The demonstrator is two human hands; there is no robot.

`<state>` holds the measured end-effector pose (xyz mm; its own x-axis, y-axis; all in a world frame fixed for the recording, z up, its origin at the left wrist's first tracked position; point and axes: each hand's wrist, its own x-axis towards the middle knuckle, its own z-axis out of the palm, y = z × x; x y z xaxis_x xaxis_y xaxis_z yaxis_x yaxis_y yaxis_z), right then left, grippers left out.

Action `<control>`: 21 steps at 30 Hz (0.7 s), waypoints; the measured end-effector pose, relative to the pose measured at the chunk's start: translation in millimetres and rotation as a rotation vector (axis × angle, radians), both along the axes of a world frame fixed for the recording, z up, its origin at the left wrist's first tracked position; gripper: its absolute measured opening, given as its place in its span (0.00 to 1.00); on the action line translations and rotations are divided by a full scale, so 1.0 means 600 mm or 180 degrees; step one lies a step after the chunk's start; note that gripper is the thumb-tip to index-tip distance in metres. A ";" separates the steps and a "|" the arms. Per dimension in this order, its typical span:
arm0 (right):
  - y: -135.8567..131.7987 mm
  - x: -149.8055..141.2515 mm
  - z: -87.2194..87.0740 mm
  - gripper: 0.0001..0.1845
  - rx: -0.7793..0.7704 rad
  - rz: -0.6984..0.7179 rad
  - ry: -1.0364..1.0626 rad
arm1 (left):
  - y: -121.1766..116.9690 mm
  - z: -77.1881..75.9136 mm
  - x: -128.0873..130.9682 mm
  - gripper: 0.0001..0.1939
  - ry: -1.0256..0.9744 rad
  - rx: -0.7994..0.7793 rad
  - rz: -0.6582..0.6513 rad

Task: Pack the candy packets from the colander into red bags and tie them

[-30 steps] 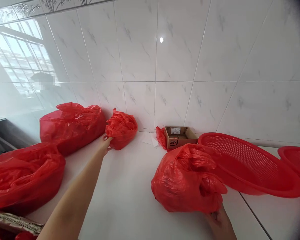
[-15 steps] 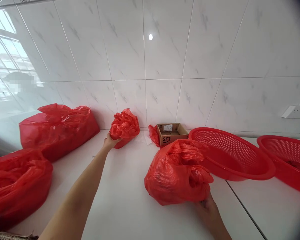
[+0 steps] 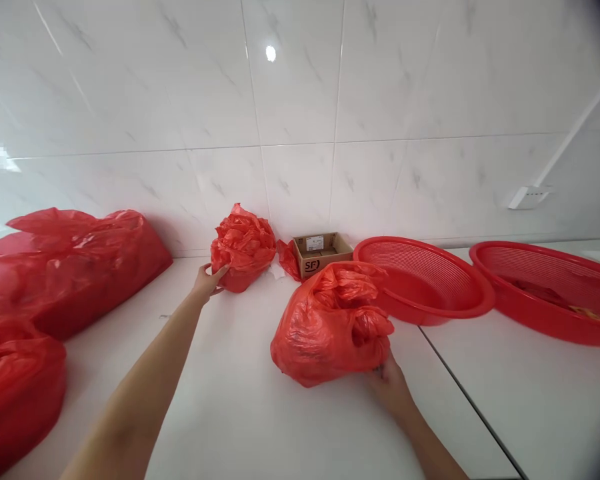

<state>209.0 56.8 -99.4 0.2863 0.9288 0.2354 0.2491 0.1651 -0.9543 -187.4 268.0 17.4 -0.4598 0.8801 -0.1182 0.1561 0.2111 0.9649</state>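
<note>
My left hand [image 3: 209,283] is at the left side of a small, crumpled red plastic bag [image 3: 245,247], its thumb and fingers against the plastic. That bag stands by the tiled wall. A larger, bulging red plastic bag [image 3: 325,327] is in front of a small cardboard box. At its lower right corner, my right hand [image 3: 387,380] grips the bag from below, with the fingertips partly hidden under it. What the bags contain cannot be seen.
The open cardboard box [image 3: 310,265] has a red plastic scrap [image 3: 289,260] beside it. A red mesh basket [image 3: 430,310] and a red basket with items inside [image 3: 545,317] stand at right. Two big red bags [image 3: 105,267] [image 3: 20,393] lie at left. A seam crosses the white table [image 3: 220,413].
The view has turned to the right, so things appear further left. The small bag has shifted slightly toward the box, with my left hand at its side. My right hand stays on the larger bag.
</note>
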 end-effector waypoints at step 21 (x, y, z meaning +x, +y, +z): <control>0.074 -0.185 0.085 0.31 0.0078 0.2173 -0.0887 | -0.346 -0.050 0.095 0.38 0.0296 0.0527 0.0107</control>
<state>97.9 101.4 -48.1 -0.4270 0.8723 0.2380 0.3158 0.3905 -0.8647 -130.5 60.4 -12.4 -0.4915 0.8680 0.0713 0.2418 0.0573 0.9686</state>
